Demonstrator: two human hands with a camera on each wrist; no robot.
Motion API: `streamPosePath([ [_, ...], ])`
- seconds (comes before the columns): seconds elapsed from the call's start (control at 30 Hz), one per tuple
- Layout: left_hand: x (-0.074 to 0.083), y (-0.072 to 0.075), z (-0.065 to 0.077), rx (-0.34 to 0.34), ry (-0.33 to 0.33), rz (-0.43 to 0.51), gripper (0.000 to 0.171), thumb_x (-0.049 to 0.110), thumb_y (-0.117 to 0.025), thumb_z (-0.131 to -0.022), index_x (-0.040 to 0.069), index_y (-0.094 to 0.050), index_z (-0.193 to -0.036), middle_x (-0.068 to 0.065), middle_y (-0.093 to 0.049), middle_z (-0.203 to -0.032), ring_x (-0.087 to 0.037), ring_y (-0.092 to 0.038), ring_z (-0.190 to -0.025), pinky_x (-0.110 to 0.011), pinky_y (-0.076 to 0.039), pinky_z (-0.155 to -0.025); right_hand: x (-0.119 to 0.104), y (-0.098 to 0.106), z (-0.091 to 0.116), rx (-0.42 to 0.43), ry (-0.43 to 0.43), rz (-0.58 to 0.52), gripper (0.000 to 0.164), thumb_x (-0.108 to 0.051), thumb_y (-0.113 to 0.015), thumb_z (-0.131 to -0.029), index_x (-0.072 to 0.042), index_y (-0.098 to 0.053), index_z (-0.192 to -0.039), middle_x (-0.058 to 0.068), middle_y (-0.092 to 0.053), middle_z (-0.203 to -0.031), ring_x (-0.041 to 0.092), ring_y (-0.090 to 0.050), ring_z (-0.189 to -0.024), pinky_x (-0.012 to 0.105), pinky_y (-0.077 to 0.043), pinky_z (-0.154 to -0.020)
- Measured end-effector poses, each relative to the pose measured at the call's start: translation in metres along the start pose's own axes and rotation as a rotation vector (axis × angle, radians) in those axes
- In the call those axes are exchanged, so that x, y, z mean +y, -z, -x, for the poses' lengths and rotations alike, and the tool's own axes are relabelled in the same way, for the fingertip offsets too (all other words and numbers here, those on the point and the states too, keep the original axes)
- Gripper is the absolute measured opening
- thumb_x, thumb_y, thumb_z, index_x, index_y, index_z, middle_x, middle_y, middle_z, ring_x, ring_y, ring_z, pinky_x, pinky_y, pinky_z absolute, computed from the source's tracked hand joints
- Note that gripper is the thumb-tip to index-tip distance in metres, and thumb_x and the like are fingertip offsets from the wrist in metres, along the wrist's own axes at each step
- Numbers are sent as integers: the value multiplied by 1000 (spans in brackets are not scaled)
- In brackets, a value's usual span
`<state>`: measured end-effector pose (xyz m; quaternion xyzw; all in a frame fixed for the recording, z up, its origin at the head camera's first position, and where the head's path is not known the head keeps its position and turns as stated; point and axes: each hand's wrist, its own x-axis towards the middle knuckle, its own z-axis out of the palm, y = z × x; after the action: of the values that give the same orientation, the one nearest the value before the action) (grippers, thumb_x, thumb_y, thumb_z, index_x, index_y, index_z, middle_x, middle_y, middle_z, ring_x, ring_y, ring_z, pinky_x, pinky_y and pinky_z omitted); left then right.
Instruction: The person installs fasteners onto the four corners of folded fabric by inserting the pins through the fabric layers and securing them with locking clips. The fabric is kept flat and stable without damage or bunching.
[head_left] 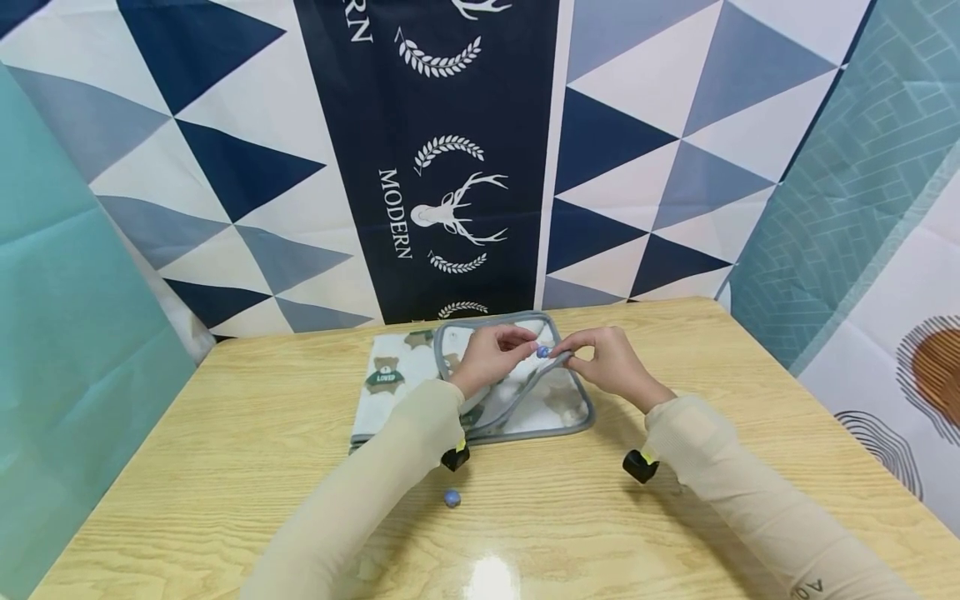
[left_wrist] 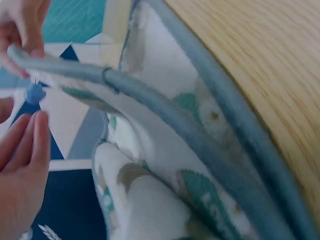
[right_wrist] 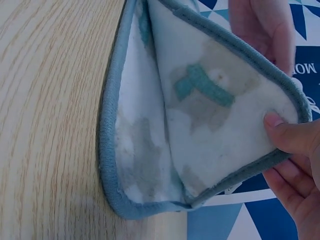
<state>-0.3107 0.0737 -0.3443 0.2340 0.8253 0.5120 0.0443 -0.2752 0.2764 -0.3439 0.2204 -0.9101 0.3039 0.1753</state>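
My right hand (head_left: 609,363) pinches a corner of a white blanket (head_left: 558,402) with grey edging and a bear print, lifting it off the layers below. The right wrist view shows the thumb on the printed face and the fingers beneath. A small round blue piece (head_left: 543,352) is at the lifted corner, and in the left wrist view it seems to hang under the edging by a thin part. Beside it is my left hand (head_left: 491,358), its fingers (left_wrist: 39,137) straight and thumb apart. A little gap shows between these fingertips and the blue piece (left_wrist: 35,93).
A second blue piece (head_left: 452,498) lies on the wooden table (head_left: 225,467) in front of the blanket. More folded bear-print cloth (head_left: 385,379) spreads to the left. A patterned cloth wall (head_left: 465,167) stands behind the table.
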Motion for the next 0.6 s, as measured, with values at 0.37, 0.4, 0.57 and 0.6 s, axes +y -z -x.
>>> streamPosePath([
  [0.37, 14, -5, 10, -140, -251, -224, 14, 16, -73, -84, 5, -71, -93, -7, -73, -86, -5, -64, -71, -12, -51, -64, -4, 3, -2, -9, -23, 8, 15, 0, -74, -79, -10, -78, -89, 10, -76, -84, 1, -39, -46, 18, -28, -44],
  [0.4, 13, -5, 10, -146, -248, -221, 13, 13, -72, -85, 4, -71, -94, -8, -73, -86, -6, -64, -72, -12, -51, -64, -4, 3, -2, -10, -22, 8, 14, -1, -74, -78, -10, -78, -89, 10, -76, -84, 3, -41, -46, 19, -29, -44],
  [0.57, 9, 3, 8, -144, -188, -207, 11, 7, -68, -86, 2, -71, -96, -11, -73, -89, -11, -65, -76, -13, -51, -67, 1, 6, 1, -31, -22, 20, 18, -9, -78, -77, -9, -76, -95, 9, -77, -91, 21, -69, -73, 32, -54, -63],
  [0.6, 8, 6, 7, -135, -175, -203, 12, 7, -68, -86, 1, -71, -96, -12, -73, -89, -13, -66, -77, -13, -51, -68, 3, 7, 3, -40, -27, 27, 21, -10, -79, -77, -8, -76, -98, 10, -76, -94, 24, -71, -82, 37, -56, -70],
])
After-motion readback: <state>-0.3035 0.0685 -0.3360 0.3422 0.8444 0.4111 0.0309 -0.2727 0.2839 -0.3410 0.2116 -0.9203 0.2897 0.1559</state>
